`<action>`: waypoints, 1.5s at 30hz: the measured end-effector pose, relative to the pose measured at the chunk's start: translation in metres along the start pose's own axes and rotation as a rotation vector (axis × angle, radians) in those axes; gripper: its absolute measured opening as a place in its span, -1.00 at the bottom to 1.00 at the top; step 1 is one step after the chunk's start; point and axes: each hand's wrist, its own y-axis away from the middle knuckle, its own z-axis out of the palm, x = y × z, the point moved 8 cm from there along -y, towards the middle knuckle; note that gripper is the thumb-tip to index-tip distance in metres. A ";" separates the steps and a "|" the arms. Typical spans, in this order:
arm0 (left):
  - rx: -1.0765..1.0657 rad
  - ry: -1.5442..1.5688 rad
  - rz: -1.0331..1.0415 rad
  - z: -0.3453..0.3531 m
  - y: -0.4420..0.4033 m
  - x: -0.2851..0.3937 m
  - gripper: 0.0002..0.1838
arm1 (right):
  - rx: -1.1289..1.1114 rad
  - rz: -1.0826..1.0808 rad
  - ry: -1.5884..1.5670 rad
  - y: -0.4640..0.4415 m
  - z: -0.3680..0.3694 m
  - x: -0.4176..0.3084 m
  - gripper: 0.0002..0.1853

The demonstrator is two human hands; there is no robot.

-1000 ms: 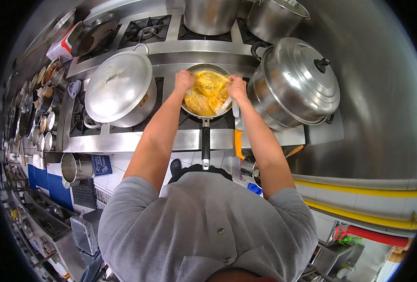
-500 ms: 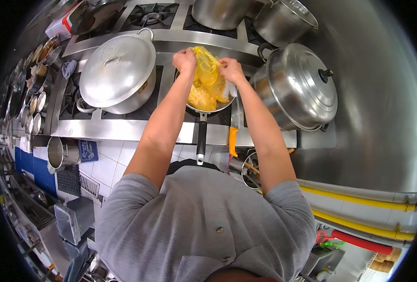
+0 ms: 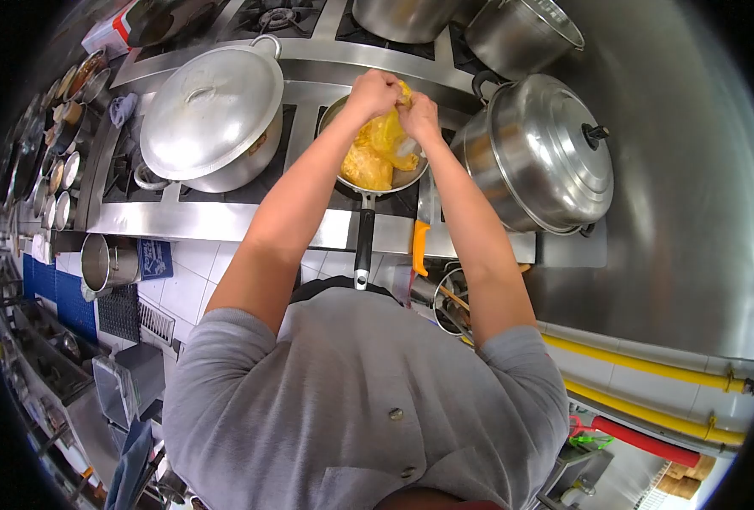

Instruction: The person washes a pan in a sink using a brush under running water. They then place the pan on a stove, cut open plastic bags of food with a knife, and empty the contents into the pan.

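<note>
A frying pan (image 3: 408, 178) with a black handle sits on the stove, the handle pointing towards me. In the pan lies a yellow-coated piece of food (image 3: 366, 167), perhaps meat; its exact kind I cannot tell. Over it bunches a yellow-smeared plastic bag (image 3: 386, 134). My left hand (image 3: 378, 93) pinches the bag's upper part, above the pan's far side. Close beside it, my right hand (image 3: 419, 116) is closed on the bag too, partly hiding it. Just right of the pan rests a knife (image 3: 420, 246), its orange handle jutting over the stove's front edge.
To the left stands a large lidded aluminium pot (image 3: 211, 110); to the right, a big lidded steel pot (image 3: 538, 153). More tall pots (image 3: 402, 19) occupy the back burners. Below the stove front, a metal container (image 3: 452, 297) holds utensils. Yellow pipes (image 3: 649, 370) run at lower right.
My hands have come closer together, the left moving right and slightly up. The bag is gathered narrower between them, showing more of the pan. The view has shifted slightly.
</note>
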 end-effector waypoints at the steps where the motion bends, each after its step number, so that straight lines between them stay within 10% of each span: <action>1: 0.003 -0.004 -0.003 -0.003 0.005 -0.005 -0.71 | 0.040 -0.012 -0.033 -0.001 -0.002 0.008 -0.63; 7: -0.309 -0.949 -0.034 0.029 0.075 -0.079 -0.66 | 0.106 0.087 -0.121 0.005 -0.020 0.030 -0.69; 10: -0.141 -1.102 0.058 0.032 0.088 -0.093 -0.68 | 0.131 0.140 -0.177 0.009 -0.027 0.036 -0.69; 25: -0.028 -0.496 -0.261 0.005 0.069 -0.108 -0.53 | 0.201 0.066 -0.177 0.017 -0.032 0.026 -0.72; 45: -0.113 -0.596 -0.009 -0.028 0.066 0.005 -0.54 | 0.095 0.044 -0.304 0.002 -0.030 -0.002 -0.73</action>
